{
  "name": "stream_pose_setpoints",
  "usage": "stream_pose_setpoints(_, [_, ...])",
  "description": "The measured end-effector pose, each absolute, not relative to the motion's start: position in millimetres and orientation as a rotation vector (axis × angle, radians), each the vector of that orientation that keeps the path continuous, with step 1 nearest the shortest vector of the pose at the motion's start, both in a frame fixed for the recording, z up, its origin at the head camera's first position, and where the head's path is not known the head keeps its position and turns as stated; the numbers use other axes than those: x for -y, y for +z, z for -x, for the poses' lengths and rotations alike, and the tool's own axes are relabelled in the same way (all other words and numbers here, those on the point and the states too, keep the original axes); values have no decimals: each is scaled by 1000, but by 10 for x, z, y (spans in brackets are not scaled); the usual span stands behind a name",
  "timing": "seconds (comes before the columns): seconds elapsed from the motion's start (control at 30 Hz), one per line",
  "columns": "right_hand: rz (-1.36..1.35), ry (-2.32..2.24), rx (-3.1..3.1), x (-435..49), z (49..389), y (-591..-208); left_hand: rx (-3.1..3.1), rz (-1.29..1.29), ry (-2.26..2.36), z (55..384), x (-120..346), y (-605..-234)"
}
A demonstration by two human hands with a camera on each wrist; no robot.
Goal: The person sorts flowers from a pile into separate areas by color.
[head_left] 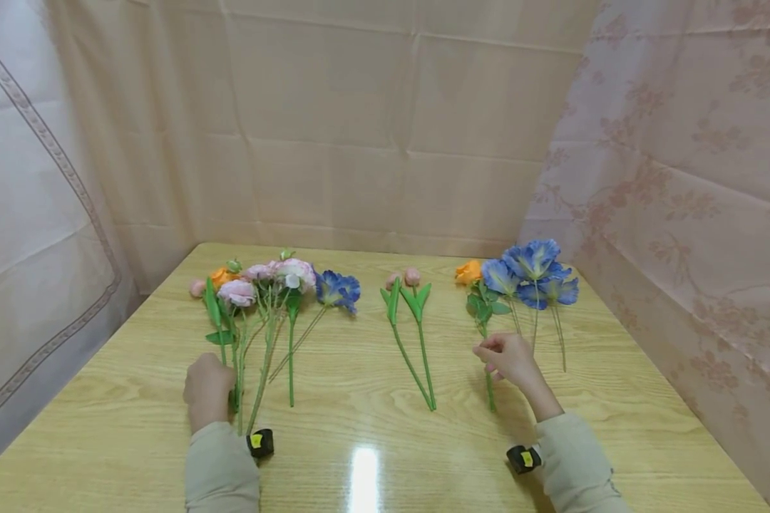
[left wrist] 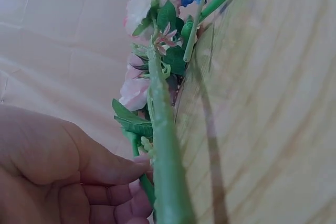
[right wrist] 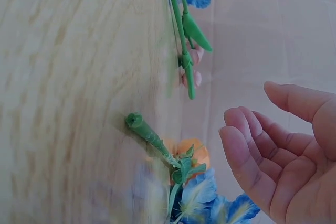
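Note:
My left hand (head_left: 208, 388) is low at the left bunch, thumb and fingertips pinching a thin green flower stem (left wrist: 146, 186); its blossom is hard to pick out. A thicker pale green stem (left wrist: 167, 150) runs past the fingertips. That bunch has pink-white flowers (head_left: 295, 274), an orange flower (head_left: 221, 276), a pink tulip (head_left: 197, 288) and a blue flower (head_left: 338, 291). My right hand (head_left: 510, 358) hovers over the stem of an orange rose (head_left: 469, 272), thumb apart from loosely bent fingers, holding nothing. Blue flowers (head_left: 534, 260) lie just beyond it.
Two pink tulips (head_left: 412, 276) with crossing green stems lie mid-table between the hands. Everything lies on a wood-grain table (head_left: 359, 370). A beige curtain (head_left: 334, 121) hangs behind, and a floral cloth (head_left: 699, 178) hangs at the right.

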State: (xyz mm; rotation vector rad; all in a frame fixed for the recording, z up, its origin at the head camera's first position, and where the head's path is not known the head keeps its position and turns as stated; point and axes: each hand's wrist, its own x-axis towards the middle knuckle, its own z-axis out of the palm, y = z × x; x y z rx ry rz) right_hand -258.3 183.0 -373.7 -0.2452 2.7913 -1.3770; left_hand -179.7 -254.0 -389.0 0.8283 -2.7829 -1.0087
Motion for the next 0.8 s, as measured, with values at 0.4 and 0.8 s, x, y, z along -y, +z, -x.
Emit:
stream_pose_setpoints(0.4, [231, -1393, -2775, -1821, 2576, -3737, 2689, -844, -952, 1788, 2538, -3910])
stream_pose_setpoints(0.8, [252, -1390, -2777, -1810, 2549, -3711, 2521, -813, -927, 1753, 2473, -3732])
